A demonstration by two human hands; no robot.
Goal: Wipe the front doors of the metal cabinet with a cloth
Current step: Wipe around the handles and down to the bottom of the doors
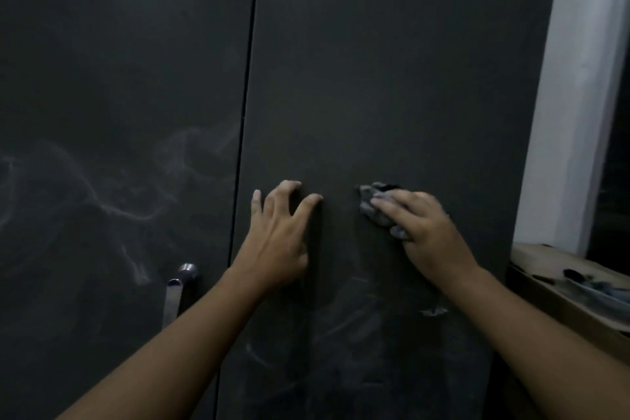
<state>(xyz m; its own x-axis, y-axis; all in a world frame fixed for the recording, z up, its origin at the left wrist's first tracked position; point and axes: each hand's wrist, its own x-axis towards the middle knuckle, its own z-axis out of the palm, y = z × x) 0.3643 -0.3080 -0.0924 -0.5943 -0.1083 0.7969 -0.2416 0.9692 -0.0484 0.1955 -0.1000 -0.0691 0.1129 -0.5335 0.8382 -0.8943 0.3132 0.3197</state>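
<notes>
A dark metal cabinet fills the view, with a left door (119, 95) and a right door (392, 78) split by a thin vertical gap. My right hand (429, 232) presses a small grey cloth (373, 206) flat against the right door, fingers stretched over it. My left hand (279, 235) rests open on the same door just right of the gap, fingers spread. Pale dusty smears mark the left door and the lower part of the right door.
A chrome handle (179, 286) sticks out low on the left door, close to my left forearm. Right of the cabinet stand a white wall post (576, 95) and a brown ledge or box (566, 293) holding dark items.
</notes>
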